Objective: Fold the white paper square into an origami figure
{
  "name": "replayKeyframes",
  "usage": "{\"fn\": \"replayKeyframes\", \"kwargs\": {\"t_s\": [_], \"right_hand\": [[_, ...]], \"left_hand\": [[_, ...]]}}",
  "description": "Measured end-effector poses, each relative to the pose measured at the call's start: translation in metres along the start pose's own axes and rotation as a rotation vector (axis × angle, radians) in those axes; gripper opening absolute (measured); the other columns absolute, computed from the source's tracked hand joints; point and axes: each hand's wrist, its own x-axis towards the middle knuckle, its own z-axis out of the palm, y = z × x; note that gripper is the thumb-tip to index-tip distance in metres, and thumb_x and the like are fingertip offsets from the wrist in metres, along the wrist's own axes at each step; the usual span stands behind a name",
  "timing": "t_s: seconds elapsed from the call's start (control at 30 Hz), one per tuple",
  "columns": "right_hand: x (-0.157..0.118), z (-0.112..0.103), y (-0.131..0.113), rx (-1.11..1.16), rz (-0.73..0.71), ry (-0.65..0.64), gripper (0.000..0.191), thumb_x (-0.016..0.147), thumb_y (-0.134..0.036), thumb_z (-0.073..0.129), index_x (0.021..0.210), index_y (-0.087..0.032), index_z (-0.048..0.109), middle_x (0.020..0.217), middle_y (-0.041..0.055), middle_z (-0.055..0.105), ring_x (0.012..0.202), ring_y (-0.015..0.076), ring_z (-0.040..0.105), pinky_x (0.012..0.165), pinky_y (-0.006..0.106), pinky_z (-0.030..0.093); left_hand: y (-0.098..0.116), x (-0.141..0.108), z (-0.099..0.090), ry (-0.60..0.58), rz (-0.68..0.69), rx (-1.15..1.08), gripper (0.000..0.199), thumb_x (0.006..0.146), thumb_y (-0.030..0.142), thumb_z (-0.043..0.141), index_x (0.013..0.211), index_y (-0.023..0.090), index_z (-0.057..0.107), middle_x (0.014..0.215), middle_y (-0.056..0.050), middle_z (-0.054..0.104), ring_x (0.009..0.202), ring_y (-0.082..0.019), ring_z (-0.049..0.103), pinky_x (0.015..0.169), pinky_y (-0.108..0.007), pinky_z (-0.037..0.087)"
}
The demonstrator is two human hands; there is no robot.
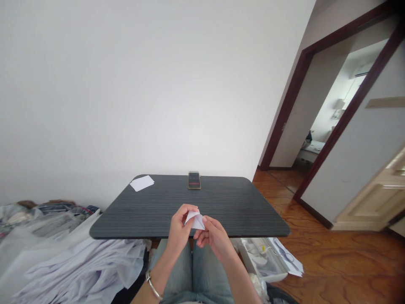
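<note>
A small folded piece of white paper (198,221) is held up over the near edge of the dark table, its folds making pointed, triangular flaps. My left hand (182,226) pinches its left side between thumb and fingers. On the right side, my right hand (215,236) grips the paper's corner with thumb and forefinger, the other fingers curled below. A bracelet circles my left wrist. Farther off, at the table's back left, lie flat white sheets of paper (142,183).
The dark wood-grain table (234,202) stands against a white wall. A phone-like black device (194,180) sits at its back middle. White cloth (85,266) is heaped at the left. An open box (262,259) of items lies low on the right, with a doorway beyond.
</note>
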Motion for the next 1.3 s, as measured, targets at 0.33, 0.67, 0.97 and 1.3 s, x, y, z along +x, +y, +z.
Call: {"fn": "replayKeyframes", "kwargs": {"t_s": [0.33,0.67,0.97,1.3], "right_hand": [[0.002,-0.004,0.001,0.012,-0.025,0.046,0.030,0.067,-0.040,0.069,0.071,-0.011,0.060,0.059,0.0060,0.069,0.045,0.0079,0.061,0.044,0.013,0.048],[0.004,0.000,0.003,-0.240,-0.158,0.192,0.033,0.066,-0.045,0.068,0.073,-0.013,0.064,0.054,0.0032,0.067,0.045,0.0136,0.062,0.045,0.020,0.049],[0.003,0.003,0.011,-0.402,-0.301,0.251,0.030,0.076,-0.043,0.058,0.082,-0.014,0.063,0.060,0.0053,0.069,0.052,0.0186,0.064,0.053,0.028,0.052],[-0.001,0.007,0.013,-0.531,-0.450,0.320,0.024,0.081,-0.034,0.052,0.090,-0.015,0.063,0.067,0.0060,0.071,0.059,0.0202,0.067,0.057,0.028,0.054]], "left_hand": [[0.001,0.002,0.001,-0.005,-0.028,-0.072,0.015,0.073,0.015,0.050,0.082,0.016,0.062,0.085,-0.004,0.061,0.078,-0.017,0.057,0.066,-0.025,0.043],[0.001,-0.002,0.000,-0.089,0.030,-0.052,0.020,0.076,0.018,0.050,0.093,0.017,0.061,0.108,-0.010,0.056,0.102,-0.022,0.051,0.084,-0.032,0.040],[-0.003,-0.003,0.005,0.046,0.032,0.032,0.016,0.075,0.023,0.057,0.089,0.016,0.060,0.108,-0.010,0.056,0.100,-0.022,0.053,0.084,-0.033,0.041],[0.000,-0.007,0.013,0.121,-0.038,-0.288,0.028,0.073,0.023,0.061,0.100,0.016,0.056,0.122,-0.013,0.052,0.109,-0.024,0.051,0.088,-0.032,0.042]]}}
